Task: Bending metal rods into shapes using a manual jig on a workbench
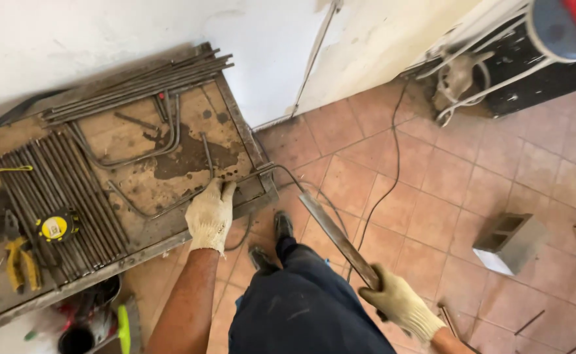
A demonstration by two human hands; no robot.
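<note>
Reddish floor tiles [485, 170] and a white wall [104, 33] fill the room, and a worn workbench [189, 141] stands against the wall.

A thin bent rod [170, 208] lies on the front of the bench. It curves past the corner and sticks out over the floor. The left hand [210, 213], in a cream glove, presses down on the rod near the bench edge, with its fingers curled over it. The right hand [401, 303], also gloved, is closed tight around the low end of a long flat metal bar [337, 237]. The bar slants up toward the end of the rod that sticks out. I cannot tell if the two touch.

Between the hands you can see the person's dark blue trousers [308, 308] and black shoes [271, 242].

Farther back on the bench lies a row of straight rods [58, 183], with a yellow tape measure [57, 226] on top. Yellow pliers [19, 259] lie just beside them. More long rods [137, 82] rest along the back edge.

A black cable [393, 164] runs over the tiles. A grey hollow block [510, 241] sits well apart on the right.
</note>
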